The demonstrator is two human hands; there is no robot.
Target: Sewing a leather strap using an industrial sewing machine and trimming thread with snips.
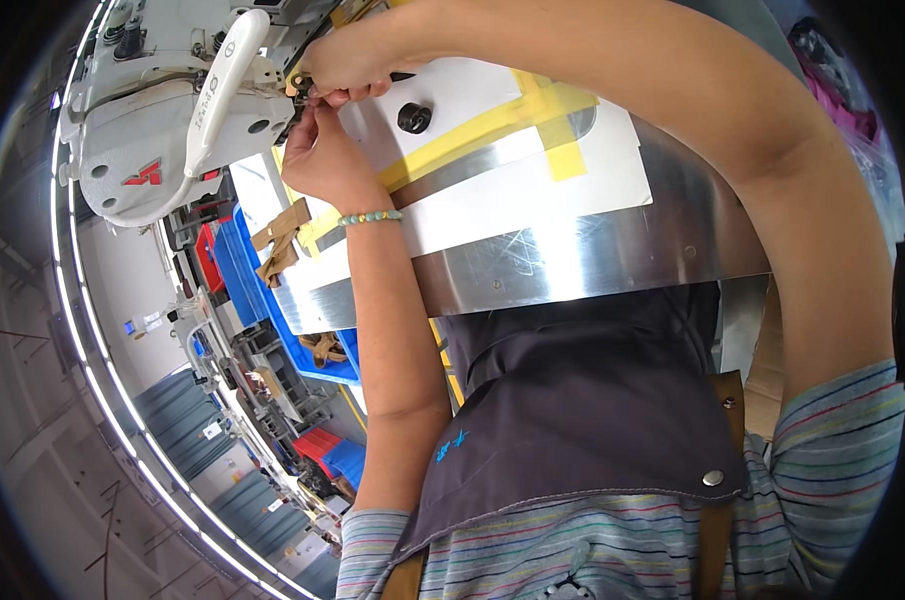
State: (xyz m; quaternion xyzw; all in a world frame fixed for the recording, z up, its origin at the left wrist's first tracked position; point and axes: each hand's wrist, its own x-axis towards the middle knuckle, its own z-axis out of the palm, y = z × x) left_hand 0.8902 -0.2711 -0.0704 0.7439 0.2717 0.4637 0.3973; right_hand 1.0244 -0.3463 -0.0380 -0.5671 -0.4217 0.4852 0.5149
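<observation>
Both hands meet at the needle end of a light grey sewing machine [138, 150]. My left hand [323, 165], a beaded bracelet [371, 217] on its wrist, is closed with thumb and fingertips pinched near the metal parts. Over it, my right hand [353, 65] is closed too, its fingertips almost touching the left ones. What either pinches is too small to make out. A dark tip [403, 76] shows beside the right hand; its kind is unclear. On the white sheet [533, 215] just right of the hands lies a small round black part [415, 118].
Yellow tape [563, 130] holds the sheet on a shiny metal tabletop [493, 265]. A white lamp arm [228, 85] rises by the machine. Brown strips [283, 242] lie at the table's left edge, above a blue bin [308, 350] with brown pieces. More machines stand beyond.
</observation>
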